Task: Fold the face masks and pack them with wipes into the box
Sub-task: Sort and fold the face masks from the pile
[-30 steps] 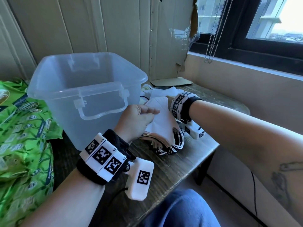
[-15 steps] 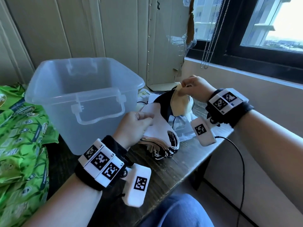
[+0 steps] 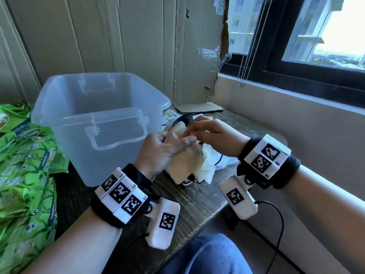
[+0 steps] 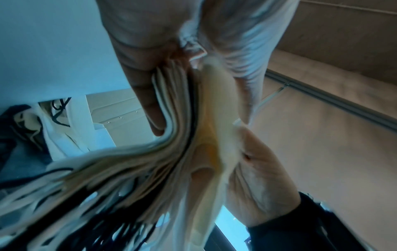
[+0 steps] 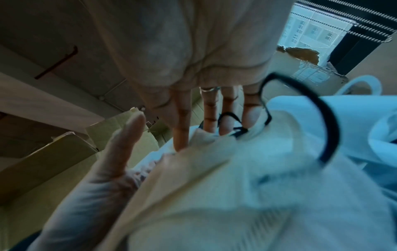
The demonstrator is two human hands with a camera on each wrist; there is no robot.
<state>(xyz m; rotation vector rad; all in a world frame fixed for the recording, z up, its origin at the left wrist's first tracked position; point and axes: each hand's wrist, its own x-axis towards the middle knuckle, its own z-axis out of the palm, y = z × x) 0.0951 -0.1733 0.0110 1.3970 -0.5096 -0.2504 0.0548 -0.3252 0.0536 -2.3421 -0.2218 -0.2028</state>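
Note:
My left hand (image 3: 173,144) grips a stack of folded face masks (image 3: 187,165) just above the wooden table (image 3: 199,200), thumb on top. In the left wrist view the stack (image 4: 128,169) is clamped between the left hand's (image 4: 197,129) fingers and thumb. My right hand (image 3: 190,130) lays a cream mask (image 3: 177,131) on that stack, its straight fingers (image 5: 182,129) against the cream mask (image 5: 204,195). A black ear loop (image 5: 328,122) curls beside them. The clear plastic box (image 3: 65,107) stands open to the left. Green wipe packs (image 3: 23,165) lie at far left.
Loose masks (image 3: 173,117), white and black, are piled behind my hands by the box. A torn cardboard sheet (image 3: 197,76) leans on the wall at the back. A windowsill with bead chains (image 3: 243,72) runs along the right. My knee (image 3: 207,254) is below the table edge.
My right hand lifted a cream mask from the pile behind and brought it down onto the stack. My left hand raised the stack slightly and moved its thumb on top.

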